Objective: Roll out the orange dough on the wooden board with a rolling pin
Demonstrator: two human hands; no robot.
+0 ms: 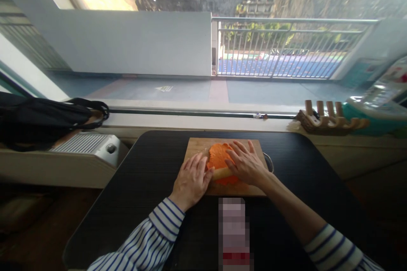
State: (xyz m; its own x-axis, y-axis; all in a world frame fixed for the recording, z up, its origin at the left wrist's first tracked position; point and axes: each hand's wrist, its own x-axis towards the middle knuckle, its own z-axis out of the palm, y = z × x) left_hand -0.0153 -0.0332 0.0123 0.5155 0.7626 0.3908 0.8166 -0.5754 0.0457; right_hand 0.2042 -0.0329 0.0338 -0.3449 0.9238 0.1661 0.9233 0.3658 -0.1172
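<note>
Seen from above, across a dark table (152,165): in from the lower left, with the striped sleeve (165,220) down to the wrist, by way of the left hand (190,180). Laid palm-down over the left end of a rolling pin (221,173), with fingers close together, slightly bent and aimed up and to the right, thumb pointing inward along the wood. In from the lower right, with wrist and much of the forearm bare above a pushed-back cuff (333,245), by way of the right hand (248,161). Also turned palm-down, more widely opened, with fingers parted and aimed up and to the left, across the right end of the pin and the right edge of the dough. Laid over the wood on both sides rather than wrapped round it; hidden beneath the palms, hence impossible to tell how firmly pressed. Between the hands, spread flat with a ragged edge on a wooden cutting board (199,146): orange dough (219,154), crossed low down by the slightly slanted pin. Beyond the table, to the left: a black bag (47,118).
</note>
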